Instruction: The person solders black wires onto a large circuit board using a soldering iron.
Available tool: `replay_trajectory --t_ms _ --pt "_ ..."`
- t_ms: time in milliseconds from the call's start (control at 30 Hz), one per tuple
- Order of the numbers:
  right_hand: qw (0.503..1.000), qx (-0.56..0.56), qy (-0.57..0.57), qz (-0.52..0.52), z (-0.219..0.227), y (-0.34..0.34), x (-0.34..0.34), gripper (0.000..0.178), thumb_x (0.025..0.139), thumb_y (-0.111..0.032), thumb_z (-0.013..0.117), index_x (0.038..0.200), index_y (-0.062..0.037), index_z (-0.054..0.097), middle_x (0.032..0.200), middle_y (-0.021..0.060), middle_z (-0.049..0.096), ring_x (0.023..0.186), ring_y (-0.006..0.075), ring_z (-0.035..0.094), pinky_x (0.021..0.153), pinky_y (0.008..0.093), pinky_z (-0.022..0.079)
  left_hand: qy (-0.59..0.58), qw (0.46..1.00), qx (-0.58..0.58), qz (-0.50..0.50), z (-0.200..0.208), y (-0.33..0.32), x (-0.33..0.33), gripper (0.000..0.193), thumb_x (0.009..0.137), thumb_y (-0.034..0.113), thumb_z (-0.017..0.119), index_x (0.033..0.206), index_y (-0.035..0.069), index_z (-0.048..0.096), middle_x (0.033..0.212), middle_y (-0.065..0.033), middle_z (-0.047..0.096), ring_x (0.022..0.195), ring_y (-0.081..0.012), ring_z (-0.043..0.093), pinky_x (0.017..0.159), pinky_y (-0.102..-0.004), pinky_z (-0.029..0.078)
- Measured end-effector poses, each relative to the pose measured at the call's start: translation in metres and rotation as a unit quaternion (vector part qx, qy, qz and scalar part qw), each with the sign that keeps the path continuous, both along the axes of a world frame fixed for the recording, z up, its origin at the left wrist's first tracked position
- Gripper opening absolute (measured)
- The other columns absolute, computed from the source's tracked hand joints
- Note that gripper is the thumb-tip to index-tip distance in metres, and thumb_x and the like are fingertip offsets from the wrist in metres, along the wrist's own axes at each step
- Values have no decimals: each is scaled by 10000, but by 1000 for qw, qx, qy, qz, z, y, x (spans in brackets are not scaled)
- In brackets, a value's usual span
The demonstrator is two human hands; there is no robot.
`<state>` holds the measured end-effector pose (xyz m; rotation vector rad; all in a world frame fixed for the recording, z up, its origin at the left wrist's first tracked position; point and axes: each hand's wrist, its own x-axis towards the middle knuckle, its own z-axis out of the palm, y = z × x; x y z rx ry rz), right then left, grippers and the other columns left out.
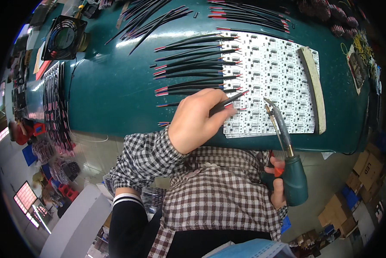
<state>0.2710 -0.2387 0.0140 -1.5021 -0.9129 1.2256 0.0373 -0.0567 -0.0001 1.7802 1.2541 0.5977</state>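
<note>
My left hand is over the left edge of a white circuit board panel, its thumb and fingers pinching a black cable with a bare, reddish end. Several other black cables lie side by side, their right ends on the panel's left edge and their red tips pointing left. Whether those ends are attached I cannot tell. Below the panel's near edge, my right hand grips a soldering gun with a green handle and red trigger. Its metal tip reaches up over the panel, right of the held cable.
A pale, worn bar lies across the panel's right side. More cables sit in piles at the back and hang in a bundle at the table's left end. A black fan stands far left. Cardboard boxes are on the floor at right.
</note>
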Motion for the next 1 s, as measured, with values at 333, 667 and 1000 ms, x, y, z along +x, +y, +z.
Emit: replay_trajectory --t_ms 333,667,1000 --pt "998 -31 -23 50 0 -4 5 524 865 -194 737 1249 80 508 1152 215 620 1063 306 654 858 388 590 -2 986 -164 21 -1 10 3 132 780 95 696 825 -16 640 644 20 533 593 -45 428 552 -229 375" --pt "984 23 -149 98 -12 -8 4 299 791 -144 764 1027 -1 651 906 110 698 831 242 670 759 345 546 -6 987 -146 61 -3 4 8 157 758 113 701 823 -19 648 647 -11 573 599 -54 463 544 -242 396" --pt "984 25 -149 90 -12 -7 2 296 797 -148 763 1024 2 645 895 104 687 822 236 674 752 342 545 -2 988 -142 56 -2 5 8 151 758 105 696 816 -22 639 647 -9 555 594 -58 446 539 -243 386"
